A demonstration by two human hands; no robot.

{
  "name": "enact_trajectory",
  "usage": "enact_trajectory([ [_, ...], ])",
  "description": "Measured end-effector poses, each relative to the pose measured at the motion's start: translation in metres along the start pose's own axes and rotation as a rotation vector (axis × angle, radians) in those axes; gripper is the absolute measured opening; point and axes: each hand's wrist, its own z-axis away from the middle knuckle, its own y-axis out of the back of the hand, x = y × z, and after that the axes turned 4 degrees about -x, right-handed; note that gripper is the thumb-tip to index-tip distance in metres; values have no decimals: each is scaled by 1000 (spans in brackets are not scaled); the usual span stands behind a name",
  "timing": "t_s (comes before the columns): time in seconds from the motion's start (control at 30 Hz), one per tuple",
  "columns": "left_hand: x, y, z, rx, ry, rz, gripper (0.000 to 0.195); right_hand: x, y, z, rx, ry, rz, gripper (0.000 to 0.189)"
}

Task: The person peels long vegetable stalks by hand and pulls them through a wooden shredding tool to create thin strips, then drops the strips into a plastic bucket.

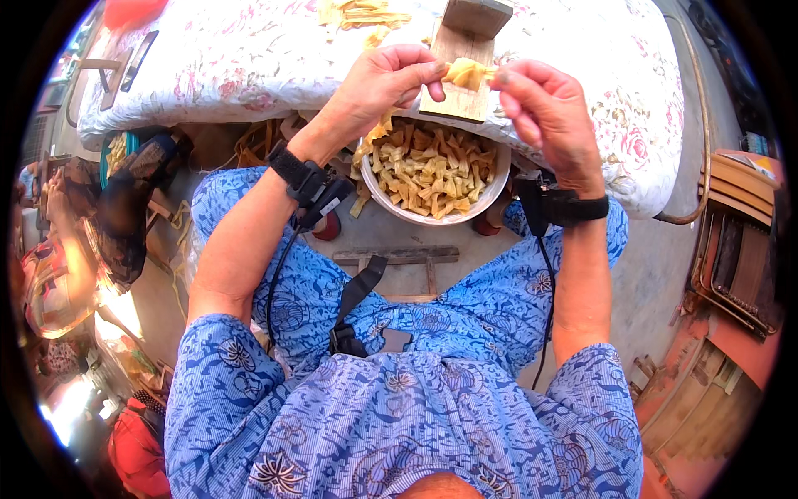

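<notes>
A yellowish folded strip (466, 73), knotted or bunched in its middle, is stretched between both hands. My left hand (405, 73) pinches its left end between thumb and fingertips, and my right hand (545, 103) pinches the right end. Below and behind the strip lies a wooden board (458, 96) with an upright wooden block (478, 17) at its far end, on a table with a floral cover (249, 68). Under the table's near edge, a white round basin (430, 219) holds many similar yellow-green folded pieces (430, 165). More flat yellow strips (365, 14) lie at the back of the table.
A curved metal rail (698, 112) runs round the table's right end. Stacked chairs (742, 249) stand at the right. A low wooden stool or frame (399, 254) is on the floor between the knees. Another person (62, 262) sits at the left, near a teal basin (131, 145).
</notes>
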Motion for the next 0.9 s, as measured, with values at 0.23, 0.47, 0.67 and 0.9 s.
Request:
enact_trajectory([
  [0.23,4,7,0,55,-29,98,14,7,13,3,0,-30,-199,16],
  [0.47,0,13,8,81,51,35,13,16,5,0,37,-157,124,23],
  [0.67,-4,5,8,39,78,57,16,38,8,-14,-50,1,169,26],
  [0.9,-6,2,7,-33,150,-90,20,39,-6,-15,60,37,256,26],
])
